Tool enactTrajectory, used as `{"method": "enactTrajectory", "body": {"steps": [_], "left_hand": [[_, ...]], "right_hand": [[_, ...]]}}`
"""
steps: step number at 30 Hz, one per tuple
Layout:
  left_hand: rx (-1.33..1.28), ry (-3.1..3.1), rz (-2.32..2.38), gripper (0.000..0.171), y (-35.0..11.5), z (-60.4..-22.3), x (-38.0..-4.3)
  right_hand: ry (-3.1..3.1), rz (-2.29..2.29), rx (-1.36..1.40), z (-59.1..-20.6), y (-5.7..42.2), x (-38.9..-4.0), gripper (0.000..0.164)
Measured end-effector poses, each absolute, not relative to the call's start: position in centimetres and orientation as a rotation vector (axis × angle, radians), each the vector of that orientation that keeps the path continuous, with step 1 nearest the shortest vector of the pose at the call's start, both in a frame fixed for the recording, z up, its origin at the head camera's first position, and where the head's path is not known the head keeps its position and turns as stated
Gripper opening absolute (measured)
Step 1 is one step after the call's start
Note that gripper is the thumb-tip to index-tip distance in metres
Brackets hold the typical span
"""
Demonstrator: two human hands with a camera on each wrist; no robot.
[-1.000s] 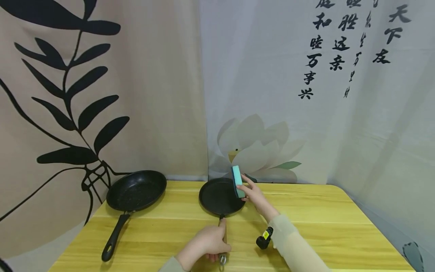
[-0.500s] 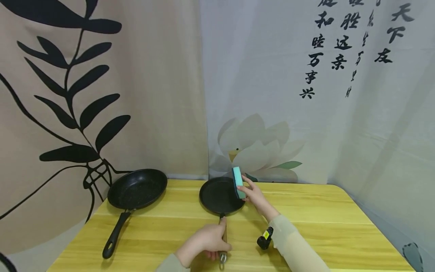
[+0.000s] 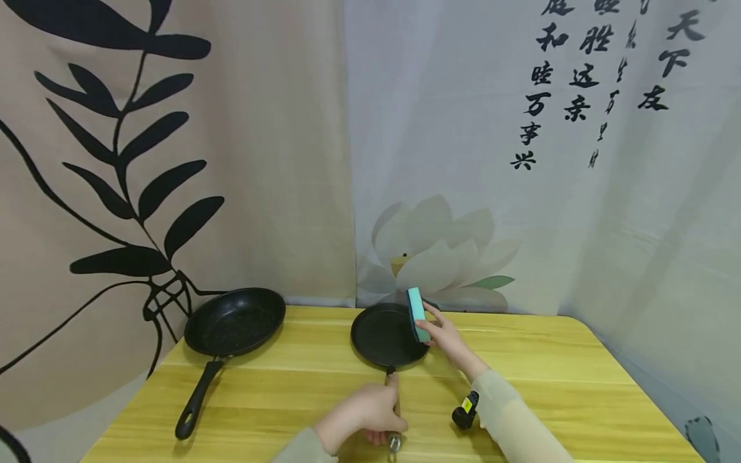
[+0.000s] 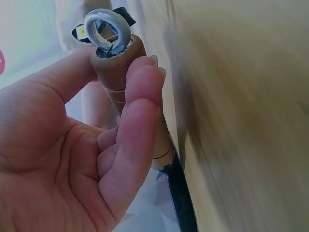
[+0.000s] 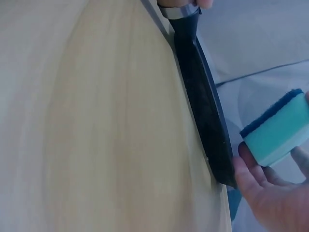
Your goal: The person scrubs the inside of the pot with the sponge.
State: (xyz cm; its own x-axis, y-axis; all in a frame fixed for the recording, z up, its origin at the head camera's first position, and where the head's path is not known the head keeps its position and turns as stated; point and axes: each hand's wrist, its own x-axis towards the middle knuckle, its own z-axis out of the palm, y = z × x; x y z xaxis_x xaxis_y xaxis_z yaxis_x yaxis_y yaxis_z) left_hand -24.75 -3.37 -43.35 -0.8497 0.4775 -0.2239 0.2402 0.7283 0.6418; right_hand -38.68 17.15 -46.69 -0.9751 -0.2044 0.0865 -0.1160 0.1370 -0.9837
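Observation:
A flat black griddle pan (image 3: 379,337) lies on the table, right of its middle. My left hand (image 3: 373,408) grips its wooden handle (image 4: 113,71), which ends in a metal ring (image 4: 126,33) in the left wrist view. Over the pan's right side, my right hand (image 3: 448,334) pinches a teal sponge (image 3: 417,315) with a dark blue scouring face turned toward the pan. In the right wrist view a gap separates the sponge (image 5: 277,135) from the pan (image 5: 200,96), while a lower fingertip appears to touch the pan's rim.
A deeper black frying pan (image 3: 234,321) stands at the left of the wooden table (image 3: 521,360), its handle toward me. A black device with a yellow label (image 3: 465,410) is at my right wrist. A printed curtain (image 3: 278,161) hangs behind the table.
In the last half second the griddle pan and both hands have shifted a little to the right, the sponge along with them. The frying pan on the left has stayed put.

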Motion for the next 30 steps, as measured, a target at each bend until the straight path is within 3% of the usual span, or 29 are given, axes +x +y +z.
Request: {"method": "enactTrajectory", "body": {"steps": [30], "left_hand": [[0.686,2.487,0.732,0.088,6.4,-43.8,-25.3]], "right_hand": [[2.508,-1.867,-0.145,-46.2,28.6,-35.2,0.071]]}}
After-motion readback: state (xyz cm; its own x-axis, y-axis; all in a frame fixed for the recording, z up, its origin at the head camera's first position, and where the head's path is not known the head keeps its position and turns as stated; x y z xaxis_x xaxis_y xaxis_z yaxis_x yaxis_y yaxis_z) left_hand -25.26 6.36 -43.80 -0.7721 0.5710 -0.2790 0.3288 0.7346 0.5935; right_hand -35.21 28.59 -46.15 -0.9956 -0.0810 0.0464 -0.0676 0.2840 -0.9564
